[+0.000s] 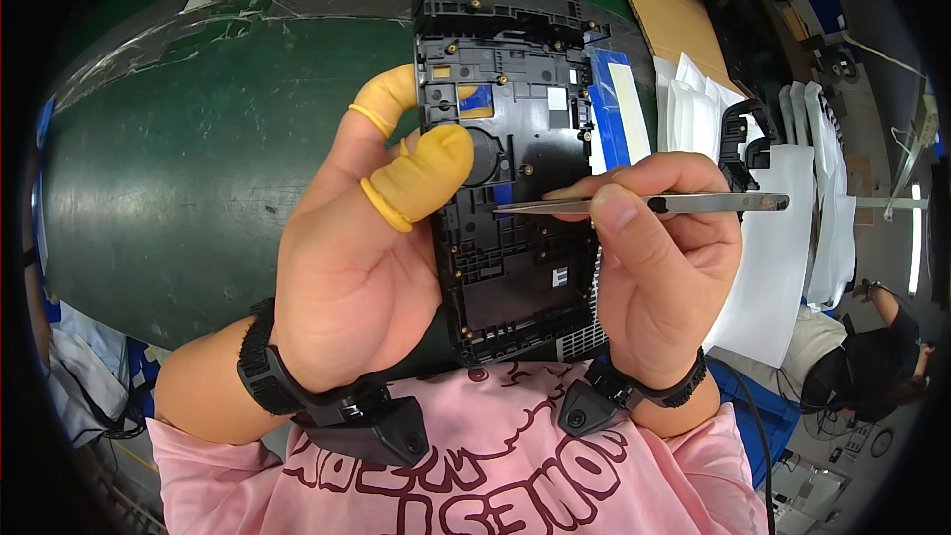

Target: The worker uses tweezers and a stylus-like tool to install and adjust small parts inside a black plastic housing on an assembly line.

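Held upright in front of me is a black plastic housing [540, 144] with brass inserts, ribs and several cut-outs. My left hand [367, 208] grips its left edge, the thumb on the face and a finger behind; both wear yellow finger cots. Pinched between the thumb and fingers of my right hand [664, 267] is a pair of metal tweezers [708, 203], pointing left. Their tips lie over a small blue patch [504, 200] near the middle of the housing, below a round recess. Whether the tips grip anything is too small to tell.
A dark green mat [198, 168] covers the bench, its far edge worn. To the right are white foam sleeves [763, 267], a cardboard box [674, 5], a blue-and-white strip [616, 104] and a black plastic part [745, 139]. Another person [872, 367] sits at far right.
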`<state>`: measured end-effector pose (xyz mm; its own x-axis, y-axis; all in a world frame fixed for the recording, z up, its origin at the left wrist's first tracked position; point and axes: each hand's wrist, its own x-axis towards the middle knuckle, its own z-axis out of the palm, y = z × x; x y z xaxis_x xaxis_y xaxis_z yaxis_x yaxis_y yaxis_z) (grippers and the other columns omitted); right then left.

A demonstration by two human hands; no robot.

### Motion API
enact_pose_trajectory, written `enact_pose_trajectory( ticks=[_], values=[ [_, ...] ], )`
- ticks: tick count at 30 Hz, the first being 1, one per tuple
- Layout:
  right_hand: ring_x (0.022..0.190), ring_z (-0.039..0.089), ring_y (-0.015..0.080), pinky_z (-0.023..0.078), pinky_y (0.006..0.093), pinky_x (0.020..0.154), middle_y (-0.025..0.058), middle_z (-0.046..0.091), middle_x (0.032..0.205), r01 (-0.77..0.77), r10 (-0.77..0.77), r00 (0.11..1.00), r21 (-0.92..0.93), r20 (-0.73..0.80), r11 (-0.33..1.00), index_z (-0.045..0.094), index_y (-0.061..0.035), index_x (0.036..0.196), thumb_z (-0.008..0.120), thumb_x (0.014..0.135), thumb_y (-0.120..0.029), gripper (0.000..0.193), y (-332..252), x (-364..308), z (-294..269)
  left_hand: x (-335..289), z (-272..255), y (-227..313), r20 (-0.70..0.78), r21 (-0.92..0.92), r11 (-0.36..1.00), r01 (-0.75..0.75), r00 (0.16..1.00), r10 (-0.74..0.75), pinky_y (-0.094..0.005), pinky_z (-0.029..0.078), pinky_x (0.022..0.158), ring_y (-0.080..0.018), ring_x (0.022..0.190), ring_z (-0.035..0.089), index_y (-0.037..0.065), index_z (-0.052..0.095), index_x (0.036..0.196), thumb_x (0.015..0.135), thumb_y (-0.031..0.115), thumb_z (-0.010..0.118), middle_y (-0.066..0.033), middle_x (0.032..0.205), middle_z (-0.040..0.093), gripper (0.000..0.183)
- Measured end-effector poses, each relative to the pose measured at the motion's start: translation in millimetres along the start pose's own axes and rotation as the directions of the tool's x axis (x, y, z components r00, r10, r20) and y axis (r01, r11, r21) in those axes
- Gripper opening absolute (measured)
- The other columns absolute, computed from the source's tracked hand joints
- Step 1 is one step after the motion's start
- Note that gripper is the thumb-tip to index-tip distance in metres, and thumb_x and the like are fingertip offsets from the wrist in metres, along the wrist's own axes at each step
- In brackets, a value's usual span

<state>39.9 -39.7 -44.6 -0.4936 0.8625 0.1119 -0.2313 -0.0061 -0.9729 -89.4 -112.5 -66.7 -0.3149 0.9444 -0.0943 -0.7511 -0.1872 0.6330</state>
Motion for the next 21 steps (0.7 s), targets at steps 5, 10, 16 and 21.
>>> enact_pose_trajectory(
  ticks=[5, 10, 16, 21],
  values=[
    [0.068, 0.059, 0.0185, 0.048, 0.0287, 0.068, 0.0129, 0.058, 0.073, -0.004, 0.004, 1.000, -0.032, 0.006, 0.999, 0.049, 0.0020, 0.083, 0.054, 0.075, 0.003, 0.010, 1.3, 0.9, -0.8, 0.5, 0.9, 0.3, 0.002, 0.002, 1.000, -0.008, 1.000, 0.008, -0.0360, 0.038, 0.091, -0.0221, 0.107, 0.046, 0.003, 0.031, 0.123, 0.087, 0.020, 0.040, -0.0121, 0.118, 0.045, 0.040],
    [0.063, 0.056, 0.0167, 0.047, 0.0267, 0.064, 0.0160, 0.059, 0.074, 0.000, -0.001, 1.000, -0.100, -0.002, 0.995, 0.048, 0.0022, 0.083, 0.054, 0.074, 0.002, 0.010, -0.7, -0.4, 1.0, 0.2, 1.1, 1.3, -0.003, 0.004, 1.000, 0.005, 1.000, -0.005, -0.0357, 0.038, 0.091, -0.0225, 0.107, 0.046, 0.003, 0.032, 0.122, 0.088, 0.020, 0.039, -0.0124, 0.118, 0.044, 0.039],
    [0.049, 0.037, 0.0075, 0.037, 0.0210, 0.054, 0.0180, 0.057, 0.073, 0.019, -0.014, 0.994, 0.045, -0.108, 0.999, 0.048, 0.0016, 0.082, 0.054, 0.076, -0.006, 0.012, -9.6, -2.2, -5.6, 0.2, 2.9, 1.2, 0.016, 0.034, 0.999, 0.018, 1.000, -0.019, -0.0342, 0.039, 0.089, -0.0213, 0.104, 0.048, 0.003, 0.033, 0.121, 0.079, 0.010, 0.052, -0.0121, 0.116, 0.045, 0.047],
    [0.062, 0.053, 0.0167, 0.039, 0.0217, 0.055, 0.0185, 0.058, 0.076, 0.225, -0.216, 0.971, 0.101, -0.100, 0.969, 0.047, 0.0013, 0.089, 0.051, 0.079, -0.002, 0.011, -25.1, -11.0, -39.2, 2.5, -0.9, -0.9, -0.036, 0.144, 0.989, 0.022, 0.999, -0.017, -0.0317, 0.041, 0.086, -0.0183, 0.102, 0.049, 0.002, 0.031, 0.123, 0.069, -0.006, 0.053, -0.0102, 0.112, 0.048, 0.059]
  ],
)
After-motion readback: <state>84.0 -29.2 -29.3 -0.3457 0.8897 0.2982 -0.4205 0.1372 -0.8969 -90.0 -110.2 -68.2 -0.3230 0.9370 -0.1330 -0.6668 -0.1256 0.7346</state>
